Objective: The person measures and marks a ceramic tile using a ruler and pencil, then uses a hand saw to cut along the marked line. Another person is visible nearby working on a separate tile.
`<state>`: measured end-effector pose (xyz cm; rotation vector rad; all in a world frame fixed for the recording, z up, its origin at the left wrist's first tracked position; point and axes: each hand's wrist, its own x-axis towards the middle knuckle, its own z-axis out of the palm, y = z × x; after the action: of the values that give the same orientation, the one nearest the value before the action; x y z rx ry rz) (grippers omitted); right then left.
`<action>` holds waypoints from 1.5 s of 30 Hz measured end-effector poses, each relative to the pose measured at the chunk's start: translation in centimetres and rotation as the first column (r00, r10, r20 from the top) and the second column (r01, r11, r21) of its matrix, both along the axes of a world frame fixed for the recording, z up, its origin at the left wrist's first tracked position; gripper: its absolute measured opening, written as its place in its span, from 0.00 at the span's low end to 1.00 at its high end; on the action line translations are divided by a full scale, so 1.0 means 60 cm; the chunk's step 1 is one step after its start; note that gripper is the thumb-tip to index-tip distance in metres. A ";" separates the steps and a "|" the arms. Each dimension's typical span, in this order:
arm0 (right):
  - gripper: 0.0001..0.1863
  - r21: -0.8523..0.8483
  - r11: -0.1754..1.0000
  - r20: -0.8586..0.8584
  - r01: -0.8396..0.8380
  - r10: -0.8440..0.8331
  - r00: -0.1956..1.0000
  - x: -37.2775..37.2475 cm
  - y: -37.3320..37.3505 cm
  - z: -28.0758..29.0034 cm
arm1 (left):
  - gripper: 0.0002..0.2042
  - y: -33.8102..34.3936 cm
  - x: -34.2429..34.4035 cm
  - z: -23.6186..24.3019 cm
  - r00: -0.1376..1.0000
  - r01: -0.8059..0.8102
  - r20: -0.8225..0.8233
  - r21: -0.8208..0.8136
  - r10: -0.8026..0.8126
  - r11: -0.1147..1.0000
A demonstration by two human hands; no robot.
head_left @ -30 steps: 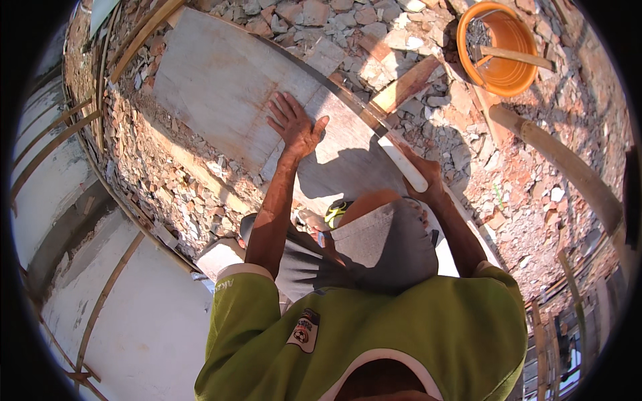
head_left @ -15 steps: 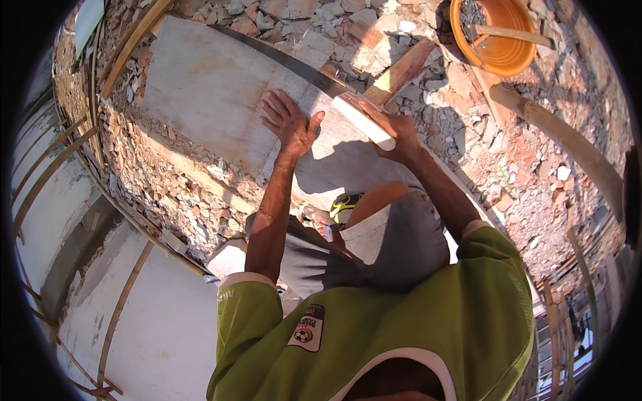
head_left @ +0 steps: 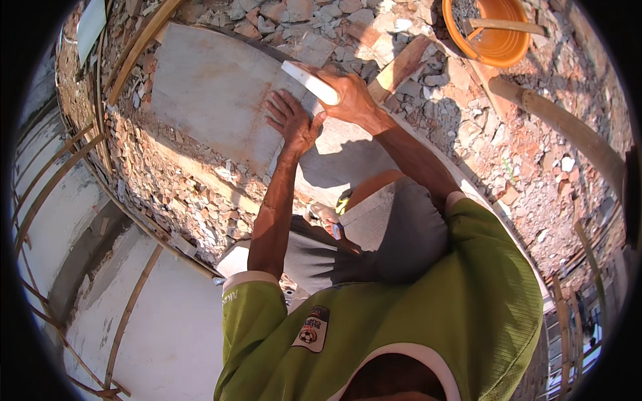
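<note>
Under my left hand (head_left: pixel 294 123) is a broad, pale grey board (head_left: pixel 207 93); the palm lies flat on it with fingers spread. My right hand (head_left: pixel 353 100) is wrapped round a tool with a thick, straight white handle (head_left: pixel 311 83). It sits at the board's far long edge, just beyond my left fingertips. A dark strip runs along that edge ahead of the tool, but whether it is a blade or shadow I cannot tell. The tool's underside is hidden by handle and fingers. My bent knee in grey cloth (head_left: pixel 408 227) is over the nearer part of the board.
Broken brick and stone rubble (head_left: pixel 267 27) surrounds the board. At the far right stands an orange bucket (head_left: pixel 498 47) with a wooden stick across it. A wood offcut (head_left: pixel 401 67) and a thick bamboo pole (head_left: pixel 555 120) lie to the right. Thin poles lean at the left.
My right hand has slid the white-handled tool forward and left along the board's edge, close to my left hand. The left hand stays pressed on the board.
</note>
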<state>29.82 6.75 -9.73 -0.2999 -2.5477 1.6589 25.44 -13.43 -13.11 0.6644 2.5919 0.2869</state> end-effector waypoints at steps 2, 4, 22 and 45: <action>0.35 -0.014 1.000 -0.122 -0.009 0.007 0.993 0.033 0.014 -0.005 | 0.62 0.003 -0.008 0.012 0.998 -0.011 0.057 0.035 0.009 0.999; 0.36 -0.048 0.999 -0.181 -0.022 0.013 0.983 0.148 0.044 -0.008 | 0.62 -0.006 0.006 0.012 0.995 -0.042 0.097 0.026 0.039 0.999; 0.31 -0.075 0.914 -0.144 0.399 -0.405 0.903 0.243 0.164 0.079 | 0.46 0.101 -0.048 0.060 0.969 0.181 -0.193 0.118 -0.156 0.976; 0.26 0.429 0.781 -0.164 0.454 -0.426 0.890 0.465 0.136 0.090 | 0.06 0.026 -0.071 0.010 0.804 0.453 -0.582 0.474 -0.118 0.755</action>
<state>57.71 14.94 -4.31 -0.7237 -2.4660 0.8566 21.15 -11.88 -12.51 1.5667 2.8150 0.9669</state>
